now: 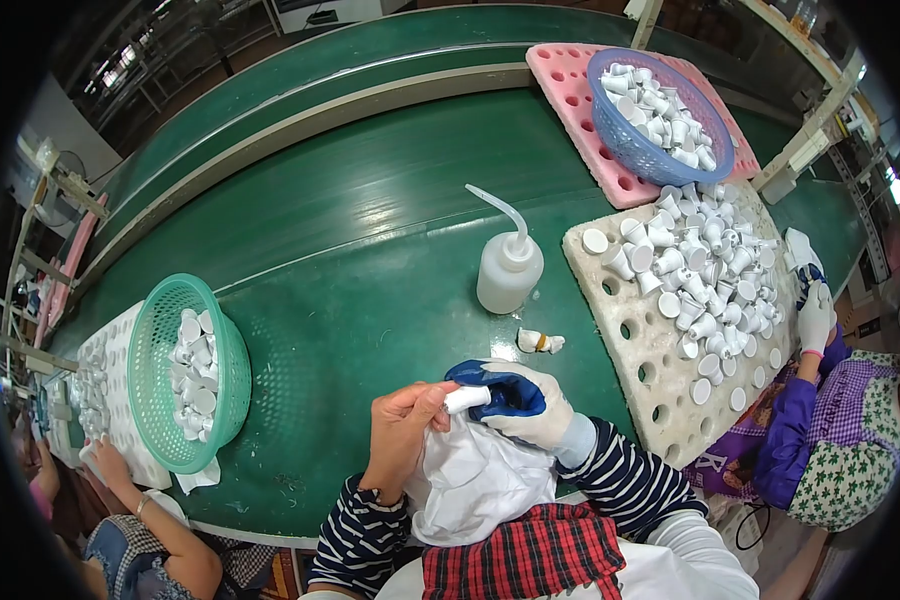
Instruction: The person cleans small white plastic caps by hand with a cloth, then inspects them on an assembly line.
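Near the front edge of the green table, my bare left hand (406, 425) pinches the end of a small white cup-shaped piece (466, 400). My right hand (526, 405), in a white glove with blue fingertips, is curled around the other end of that piece. A white cloth (480, 475) hangs below both hands, touching my left fingers. Just beyond them lies a small white wrapped bit with a brown band (540, 341). A white squeeze bottle (510, 270) with a bent spout stands behind it.
At left, a green basket (240, 385) holds white pieces. At right, a perforated foam board (625, 370) carries many loose ones; behind it, a blue basket (610, 130) rests on pink foam (560, 90). Co-workers sit on both sides, a gloved hand (817, 318) at the board's right edge.
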The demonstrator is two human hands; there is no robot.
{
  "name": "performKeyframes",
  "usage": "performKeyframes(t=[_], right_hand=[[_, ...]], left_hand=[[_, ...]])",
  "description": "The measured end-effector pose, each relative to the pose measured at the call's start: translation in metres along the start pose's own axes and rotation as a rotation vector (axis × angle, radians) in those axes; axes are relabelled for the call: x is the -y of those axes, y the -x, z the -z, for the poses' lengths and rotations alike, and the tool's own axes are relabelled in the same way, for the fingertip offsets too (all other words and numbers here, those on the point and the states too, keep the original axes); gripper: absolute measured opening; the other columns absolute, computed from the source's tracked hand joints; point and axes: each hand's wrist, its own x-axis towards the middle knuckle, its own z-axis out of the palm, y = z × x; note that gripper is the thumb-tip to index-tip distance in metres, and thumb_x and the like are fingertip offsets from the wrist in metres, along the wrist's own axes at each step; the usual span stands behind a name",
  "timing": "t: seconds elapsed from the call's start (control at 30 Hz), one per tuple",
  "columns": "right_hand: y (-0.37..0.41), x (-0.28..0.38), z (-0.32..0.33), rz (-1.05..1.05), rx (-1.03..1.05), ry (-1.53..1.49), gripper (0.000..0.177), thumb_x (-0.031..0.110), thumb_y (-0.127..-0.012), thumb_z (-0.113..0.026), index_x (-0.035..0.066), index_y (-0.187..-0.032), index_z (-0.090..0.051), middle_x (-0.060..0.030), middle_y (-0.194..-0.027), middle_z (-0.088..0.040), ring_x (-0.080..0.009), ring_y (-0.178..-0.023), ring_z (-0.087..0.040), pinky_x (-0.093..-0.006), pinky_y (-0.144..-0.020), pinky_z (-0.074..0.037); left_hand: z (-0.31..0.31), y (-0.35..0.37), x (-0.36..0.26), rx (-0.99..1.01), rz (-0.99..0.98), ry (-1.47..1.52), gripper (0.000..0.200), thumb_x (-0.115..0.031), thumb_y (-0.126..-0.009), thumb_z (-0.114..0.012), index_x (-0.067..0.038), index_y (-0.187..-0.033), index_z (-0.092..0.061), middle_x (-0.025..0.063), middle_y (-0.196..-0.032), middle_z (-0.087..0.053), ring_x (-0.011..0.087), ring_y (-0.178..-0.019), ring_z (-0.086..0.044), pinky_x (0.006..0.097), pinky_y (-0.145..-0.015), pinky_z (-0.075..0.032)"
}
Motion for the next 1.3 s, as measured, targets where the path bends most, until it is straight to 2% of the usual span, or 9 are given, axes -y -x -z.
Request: performKeyframes(t=[0.23, 0.5, 0.67, 0.83, 0.93, 1.03, 1.07, 1.17, 1.3], right_hand=[[-0.004, 0.018, -0.002, -0.199, -0.004, -0.434, 0.052, 0.010, -0.087, -0.056, 0.000, -0.136, -0.041, -0.0143, -0.124, -0.057, -0.0145, -0.081, -0.060, -0.0266, -0.069, -0.048], [-0.001, 0.006, 0.006, -0.331, 0.039, -0.693, 0.052, 0.028, -0.093, -0.045, -0.002, -0.135, -0.040, -0.0160, -0.111, -0.063, -0.0146, -0.075, -0.060, -0.0229, -0.062, -0.046], [-0.002, 0.010, 0.001, -0.323, -0.005, -0.660, 0.049, 0.027, -0.094, -0.047, -0.004, -0.132, -0.045, -0.0127, -0.103, -0.064, -0.0140, -0.073, -0.061, -0.0218, -0.059, -0.046], [0.008, 0.011, -0.008, -0.339, -0.098, -0.402, 0.044, 0.017, -0.092, -0.055, -0.001, -0.131, -0.046, -0.0083, -0.098, -0.063, -0.0136, -0.074, -0.063, -0.0235, -0.060, -0.049], [0.017, 0.010, -0.016, -0.327, -0.060, -0.198, 0.043, 0.018, -0.093, -0.054, 0.001, -0.132, -0.046, -0.0070, -0.099, -0.064, -0.0111, -0.077, -0.062, -0.0251, -0.065, -0.050], [0.025, 0.039, -0.021, -0.301, 0.020, 0.208, 0.045, 0.020, -0.091, -0.055, -0.002, -0.130, -0.047, -0.0139, -0.101, -0.064, -0.0198, -0.081, -0.063, -0.0313, -0.076, -0.050], [0.032, 0.042, -0.018, -0.098, 0.008, 0.535, 0.049, 0.020, -0.087, -0.059, -0.001, -0.129, -0.047, -0.0179, -0.106, -0.062, -0.0256, -0.090, -0.063, -0.0325, -0.081, -0.049], [0.033, 0.094, 0.012, 0.085, -0.020, 0.914, 0.057, 0.023, -0.081, -0.066, -0.001, -0.129, -0.048, -0.0197, -0.113, -0.059, -0.0328, -0.099, -0.060, -0.0370, -0.085, -0.048], [0.026, 0.124, 0.056, 0.176, -0.369, 1.462, 0.055, 0.021, -0.078, -0.066, 0.002, -0.127, -0.050, -0.0193, -0.122, -0.054, -0.0383, -0.103, -0.055, -0.0395, -0.086, -0.047]], left_hand=[[-0.012, -0.005, -0.002, -0.158, -0.113, -0.056, 0.017, -0.008, -0.091, -0.060, 0.005, -0.101, -0.065, 0.0049, -0.081, -0.062, 0.0081, -0.066, -0.055, 0.0204, -0.063, -0.045], [-0.007, -0.002, 0.001, -0.072, -0.125, -0.138, 0.020, -0.005, -0.091, -0.059, 0.004, -0.109, -0.062, 0.0024, -0.090, -0.059, 0.0063, -0.072, -0.052, 0.0202, -0.065, -0.044], [-0.017, -0.002, 0.000, -0.075, -0.482, -0.418, 0.040, -0.001, -0.079, -0.068, 0.002, -0.118, -0.059, 0.0092, -0.105, -0.058, 0.0113, -0.078, -0.054, 0.0217, -0.068, -0.046], [-0.018, 0.000, -0.008, 0.076, -0.674, -0.772, 0.055, -0.001, -0.065, -0.076, -0.002, -0.118, -0.060, 0.0129, -0.108, -0.057, 0.0156, -0.079, -0.055, 0.0231, -0.065, -0.046], [-0.020, 0.006, -0.019, 0.144, -0.545, -0.828, 0.050, -0.005, -0.067, -0.080, -0.003, -0.114, -0.064, 0.0113, -0.104, -0.058, 0.0163, -0.085, -0.058, 0.0240, -0.063, -0.049], [-0.021, 0.012, -0.024, 0.107, -0.617, -0.918, 0.044, -0.002, -0.065, -0.078, -0.004, -0.107, -0.067, 0.0107, -0.100, -0.060, 0.0166, -0.081, -0.059, 0.0235, -0.060, -0.048], [-0.021, 0.014, -0.027, 0.083, -0.650, -0.957, 0.043, -0.001, -0.064, -0.077, -0.005, -0.105, -0.067, 0.0106, -0.100, -0.060, 0.0169, -0.080, -0.059, 0.0238, -0.059, -0.048], [0.015, 0.011, -0.058, -0.231, -0.938, -1.169, 0.036, 0.003, -0.068, -0.074, -0.004, -0.102, -0.064, 0.0120, -0.100, -0.060, 0.0190, -0.084, -0.058, 0.0261, -0.065, -0.048], [0.095, 0.020, -0.109, -0.869, -0.886, -1.215, 0.037, 0.000, -0.079, -0.067, -0.004, -0.115, -0.060, 0.0146, -0.117, -0.058, 0.0308, -0.106, -0.055, 0.0373, -0.086, -0.046]])
